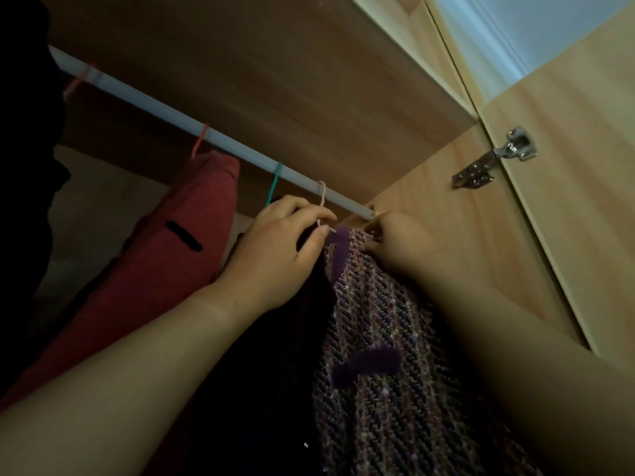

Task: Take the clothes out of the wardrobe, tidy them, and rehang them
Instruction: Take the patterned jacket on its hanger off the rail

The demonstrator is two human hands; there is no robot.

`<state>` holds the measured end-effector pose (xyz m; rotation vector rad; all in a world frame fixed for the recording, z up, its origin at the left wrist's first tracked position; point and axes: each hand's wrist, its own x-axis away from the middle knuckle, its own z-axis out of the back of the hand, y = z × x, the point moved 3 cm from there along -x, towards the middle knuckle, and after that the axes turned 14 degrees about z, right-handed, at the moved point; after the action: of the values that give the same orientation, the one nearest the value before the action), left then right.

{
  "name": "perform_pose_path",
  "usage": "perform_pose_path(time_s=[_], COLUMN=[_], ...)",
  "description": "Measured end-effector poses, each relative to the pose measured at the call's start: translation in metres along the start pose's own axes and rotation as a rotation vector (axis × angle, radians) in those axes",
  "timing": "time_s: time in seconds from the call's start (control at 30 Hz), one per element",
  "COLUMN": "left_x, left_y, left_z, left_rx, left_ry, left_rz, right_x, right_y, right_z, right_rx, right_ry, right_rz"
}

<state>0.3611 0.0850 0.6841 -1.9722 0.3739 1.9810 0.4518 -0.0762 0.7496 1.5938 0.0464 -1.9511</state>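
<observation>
Up at the rail (209, 135), both hands were busy. The left hand (278, 250) pinched the wire neck of a pale pink hanger (321, 201), whose hook sat over the rail near its right end. The right hand (395, 243), fingers curled, gripped the top edge of the purple tweed garment (381, 341), which hung right beside the wardrobe's side panel (457, 242). A dark garment (275, 372) hung against the tweed on its left. Further along, a red garment (165, 266) hung from an orange hook (201, 140), with a teal hook (275, 183) between it and the hands. A metal hinge (498, 156) glinted on the door.
</observation>
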Motion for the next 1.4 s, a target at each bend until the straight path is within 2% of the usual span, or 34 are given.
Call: perform_pose_path(time_s=[0.2,0.4,0.5,0.63,0.83,1.1,1.2,1.4], left_x=[0.005,0.01,0.011,0.01,0.012,0.013,0.015,0.02], left_y=[-0.007,-0.016,-0.016,-0.016,-0.013,-0.017,-0.018,-0.013], left_z=[0.001,0.005,0.007,0.007,0.009,0.002,0.0,-0.007], left_rx=[0.022,0.03,0.015,-0.017,-0.037,-0.106,-0.106,-0.074], left_ry=[0.037,0.055,0.05,0.052,0.039,0.022,0.038,0.052], left_rz=[0.003,0.008,0.0,0.002,0.013,-0.017,-0.018,0.036], right_x=[-0.003,-0.003,-0.003,-0.016,-0.021,-0.02,-0.004,0.067], right_y=[0.006,0.016,0.021,0.015,0.021,0.041,0.047,0.055], right_z=[0.0,-0.014,-0.017,-0.021,-0.03,-0.004,0.004,-0.006], right_rx=[-0.169,-0.198,-0.175,0.048,-0.143,-0.121,-0.11,-0.318], right_ry=[0.043,0.156,0.098,-0.023,0.136,0.212,0.267,0.328], right_rz=[0.014,-0.069,-0.046,-0.028,-0.137,-0.211,-0.218,-0.297])
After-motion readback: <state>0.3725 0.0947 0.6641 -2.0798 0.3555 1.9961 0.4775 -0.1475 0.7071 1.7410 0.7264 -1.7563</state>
